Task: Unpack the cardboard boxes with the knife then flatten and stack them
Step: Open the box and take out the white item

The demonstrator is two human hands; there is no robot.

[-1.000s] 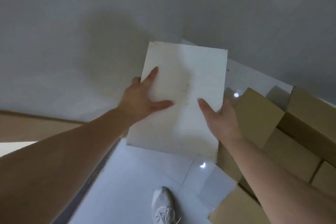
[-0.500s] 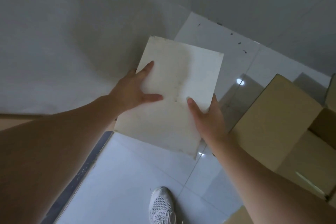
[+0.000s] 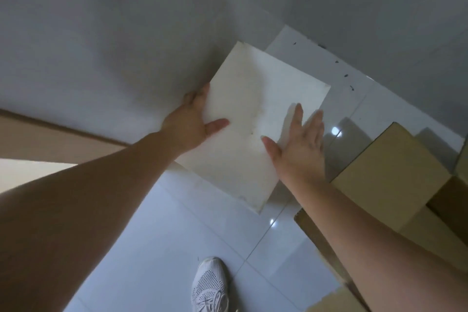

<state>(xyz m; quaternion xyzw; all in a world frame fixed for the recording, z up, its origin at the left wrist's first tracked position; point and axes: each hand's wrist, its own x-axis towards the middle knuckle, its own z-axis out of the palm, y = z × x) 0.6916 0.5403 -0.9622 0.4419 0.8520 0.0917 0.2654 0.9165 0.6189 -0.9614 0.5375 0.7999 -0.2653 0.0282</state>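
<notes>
**White board held out toward the wall corner**

Head view. A flat white board (image 3: 255, 129) is held out in front of the person, above the tiled floor (image 3: 177, 248) and close to the grey wall (image 3: 126, 33). Its left long edge is gripped by the left hand (image 3: 188, 125): the thumb is laid across the near face and the fingers are wrapped behind the edge, mostly hidden. The right hand (image 3: 300, 144) is spread flat with straight fingers at the board's right side; nothing is gripped by it, and whether the palm is pressed on the face or just off it cannot be told for certain — the fingertips pass over the right edge.

The board's long axis is seen to run from near-right to far-left, from the low corner above the floor up to the far corner by the wall, and its broad face is turned up toward the camera. It lies directly ahead of both hands, between them, with the left hand the only one bearing it. The coming move is judged to turn on this: the board is carried by the left edge alone, so it would be set down or leaned toward the wall side.

Brown cardboard boxes (image 3: 395, 175) are stacked at the right, well apart from the board, and a white shoe (image 3: 210, 284) is planted on the floor below.
</notes>
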